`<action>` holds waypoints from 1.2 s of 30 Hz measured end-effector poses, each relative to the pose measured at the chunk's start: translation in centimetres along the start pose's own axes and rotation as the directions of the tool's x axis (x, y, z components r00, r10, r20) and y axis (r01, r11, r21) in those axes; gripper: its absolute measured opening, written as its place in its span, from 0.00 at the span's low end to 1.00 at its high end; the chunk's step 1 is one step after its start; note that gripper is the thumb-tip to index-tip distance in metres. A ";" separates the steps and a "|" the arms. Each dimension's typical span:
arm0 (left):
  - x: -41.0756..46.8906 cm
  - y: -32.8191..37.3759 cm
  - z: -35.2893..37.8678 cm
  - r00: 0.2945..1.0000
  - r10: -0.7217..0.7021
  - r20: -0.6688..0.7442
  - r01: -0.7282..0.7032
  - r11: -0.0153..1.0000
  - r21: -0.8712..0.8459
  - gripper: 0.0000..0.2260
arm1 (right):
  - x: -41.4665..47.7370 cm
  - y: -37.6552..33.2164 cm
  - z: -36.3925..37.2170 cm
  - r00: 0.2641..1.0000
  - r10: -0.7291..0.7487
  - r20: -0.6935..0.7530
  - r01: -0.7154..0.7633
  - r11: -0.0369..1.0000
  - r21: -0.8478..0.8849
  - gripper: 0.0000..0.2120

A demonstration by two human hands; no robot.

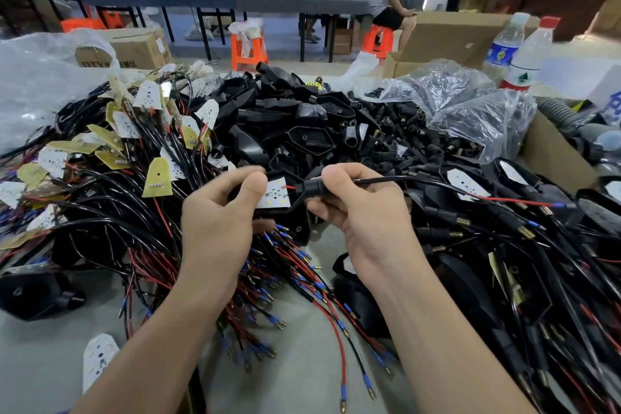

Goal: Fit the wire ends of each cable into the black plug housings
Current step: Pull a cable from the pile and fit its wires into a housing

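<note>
A heap of black plug housings (295,118) fills 12 o'clock, with tangled cables (100,185) at 9 o'clock. At centre the left hand (218,215) grips one housing (299,215), thumb on its white board (275,195). At the housing's 3 o'clock, the right hand (356,205) pinches its neck, and the black cable (420,181) trails out toward 3 o'clock

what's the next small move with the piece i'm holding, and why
Probably press the white board down with the left hand while the right hand, gripping the neck of the black housing, draws the black cable out a little. A short red wire shows between board and neck, so the board looks not fully seated.
</note>
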State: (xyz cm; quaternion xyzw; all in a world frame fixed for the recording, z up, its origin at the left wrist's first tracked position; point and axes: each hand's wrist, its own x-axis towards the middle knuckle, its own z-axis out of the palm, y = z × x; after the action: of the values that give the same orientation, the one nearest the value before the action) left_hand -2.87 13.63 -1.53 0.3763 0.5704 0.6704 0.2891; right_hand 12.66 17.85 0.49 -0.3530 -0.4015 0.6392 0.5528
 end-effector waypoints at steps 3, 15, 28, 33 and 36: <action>-0.6 0.3 0.8 0.991 -0.125 0.038 0.128 0.988 -0.089 0.10 | 0.0 0.4 0.1 1.000 -0.006 0.012 0.007 0.997 -0.071 0.05; 0.2 0.9 -0.2 0.898 -0.210 0.387 0.329 0.904 -0.273 0.14 | 0.9 0.0 -0.7 0.995 -0.094 0.016 0.095 0.990 -0.101 0.08; 0.8 0.8 -0.4 0.880 -0.322 0.348 0.461 0.753 -0.469 0.11 | -4.2 -4.7 0.8 0.708 -0.686 0.169 0.498 0.315 -0.808 0.21; 1.2 1.7 -0.6 0.868 -0.289 0.404 0.444 0.817 -0.368 0.10 | -6.7 -7.7 1.4 0.628 -0.588 0.509 0.531 -0.154 -0.833 0.22; 1.2 2.1 0.4 0.888 -0.269 0.374 0.361 0.911 -0.201 0.11 | -8.3 -9.8 0.8 0.819 -0.410 0.401 0.507 0.190 -0.841 0.29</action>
State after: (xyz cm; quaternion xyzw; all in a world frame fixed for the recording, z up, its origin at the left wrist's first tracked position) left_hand -3.12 14.49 0.75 0.3454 0.4714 0.6093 0.5359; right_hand 17.28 10.15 9.72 -0.4356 -0.7977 0.1173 0.4003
